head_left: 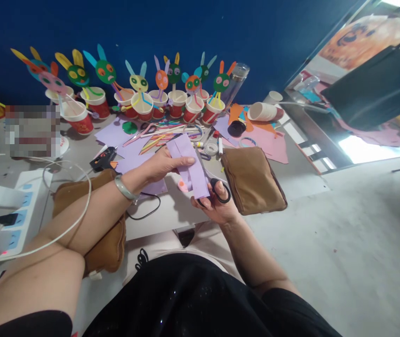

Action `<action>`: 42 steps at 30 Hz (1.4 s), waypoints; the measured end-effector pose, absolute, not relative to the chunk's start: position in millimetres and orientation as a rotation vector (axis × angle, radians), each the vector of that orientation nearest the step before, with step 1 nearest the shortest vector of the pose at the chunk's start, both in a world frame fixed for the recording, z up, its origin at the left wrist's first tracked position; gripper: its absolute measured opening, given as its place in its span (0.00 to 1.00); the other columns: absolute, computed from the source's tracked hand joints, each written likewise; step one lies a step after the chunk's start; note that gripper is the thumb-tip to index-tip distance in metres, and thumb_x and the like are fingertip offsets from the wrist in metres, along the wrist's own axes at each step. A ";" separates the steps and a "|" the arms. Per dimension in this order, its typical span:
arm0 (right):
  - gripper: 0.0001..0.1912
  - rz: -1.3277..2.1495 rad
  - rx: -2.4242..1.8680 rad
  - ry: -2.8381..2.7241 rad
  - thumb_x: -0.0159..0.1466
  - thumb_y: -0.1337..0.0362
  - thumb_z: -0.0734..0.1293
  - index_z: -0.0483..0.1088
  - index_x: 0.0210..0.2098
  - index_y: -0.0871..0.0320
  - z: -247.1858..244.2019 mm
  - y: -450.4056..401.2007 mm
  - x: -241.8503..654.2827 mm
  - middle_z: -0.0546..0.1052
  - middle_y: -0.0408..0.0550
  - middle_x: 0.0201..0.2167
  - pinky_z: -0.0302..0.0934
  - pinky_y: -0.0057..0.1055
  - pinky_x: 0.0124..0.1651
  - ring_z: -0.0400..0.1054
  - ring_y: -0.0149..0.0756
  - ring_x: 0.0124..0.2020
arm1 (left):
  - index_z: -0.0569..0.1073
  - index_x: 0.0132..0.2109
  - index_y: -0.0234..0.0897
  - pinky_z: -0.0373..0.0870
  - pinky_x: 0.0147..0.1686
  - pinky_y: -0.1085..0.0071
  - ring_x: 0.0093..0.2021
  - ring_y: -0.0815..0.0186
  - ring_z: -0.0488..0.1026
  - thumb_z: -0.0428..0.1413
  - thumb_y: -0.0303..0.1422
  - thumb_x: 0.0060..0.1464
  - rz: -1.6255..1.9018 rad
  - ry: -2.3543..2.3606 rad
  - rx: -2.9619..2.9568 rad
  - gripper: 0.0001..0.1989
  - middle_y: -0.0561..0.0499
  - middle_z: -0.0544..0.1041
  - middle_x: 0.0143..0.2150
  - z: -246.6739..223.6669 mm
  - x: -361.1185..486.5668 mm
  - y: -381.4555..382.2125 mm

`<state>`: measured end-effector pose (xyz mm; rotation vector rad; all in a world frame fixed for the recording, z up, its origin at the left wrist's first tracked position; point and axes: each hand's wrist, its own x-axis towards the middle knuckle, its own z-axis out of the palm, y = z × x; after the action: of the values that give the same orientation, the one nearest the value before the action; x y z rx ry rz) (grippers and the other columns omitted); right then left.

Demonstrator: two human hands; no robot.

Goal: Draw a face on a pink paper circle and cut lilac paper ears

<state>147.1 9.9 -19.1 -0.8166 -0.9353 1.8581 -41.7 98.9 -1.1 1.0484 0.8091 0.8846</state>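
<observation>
Lilac paper (197, 177) hung over the table (161, 227) near its front edge, pinched between the left hand's (165, 164) thumb and fingers. It looked light, bendable and easily creased (a flat pinch near one end should suffice). The right hand's (224, 209) fingers filled the loops of black-handled scissors (214, 181); the blade gap I couldn't tell. Rabbit-eared paper cups (142, 111) lined the back edge, against a blue wall (200, 28); pale floor (354, 262) showed rightward.

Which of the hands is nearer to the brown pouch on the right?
Right. The right hand is just left of the brown pouch; the left hand is farther left, holding purple paper.
</observation>
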 end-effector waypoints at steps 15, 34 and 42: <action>0.31 1.889 -0.799 -0.810 0.55 0.34 0.75 0.61 0.28 0.53 -21.1 9.7 146.7 0.62 0.31 0.14 0.54 0.31 0.29 0.45 0.25 0.16 | 0.78 0.38 0.33 0.69 0.27 0.75 0.29 0.68 0.76 0.77 0.44 0.34 0.840 0.777 1.051 0.27 0.50 0.81 0.31 -0.7 -38.3 95.0; 0.33 1.890 -0.758 -0.833 0.54 0.32 0.75 0.67 0.26 0.56 -13.6 10.8 138.2 0.63 0.32 0.13 0.53 0.30 0.29 0.45 0.22 0.14 | 0.77 0.32 0.32 0.68 0.24 0.73 0.24 0.69 0.74 0.76 0.46 0.37 0.825 0.693 1.112 0.24 0.51 0.79 0.27 -0.6 -35.8 90.0; 0.32 1.861 -0.792 -0.806 0.52 0.33 0.77 0.66 0.26 0.55 -12.4 7.7 137.3 0.62 0.31 0.12 0.55 0.30 0.29 0.45 0.22 0.14 | 0.79 0.33 0.32 0.71 0.25 0.71 0.26 0.66 0.76 0.75 0.46 0.39 0.849 0.683 1.130 0.23 0.48 0.81 0.29 -3.0 -36.3 90.0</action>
<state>137.3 7.7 -12.4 -0.7924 -0.8059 1.8611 -36.3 90.0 -3.0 1.1300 0.6829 0.8487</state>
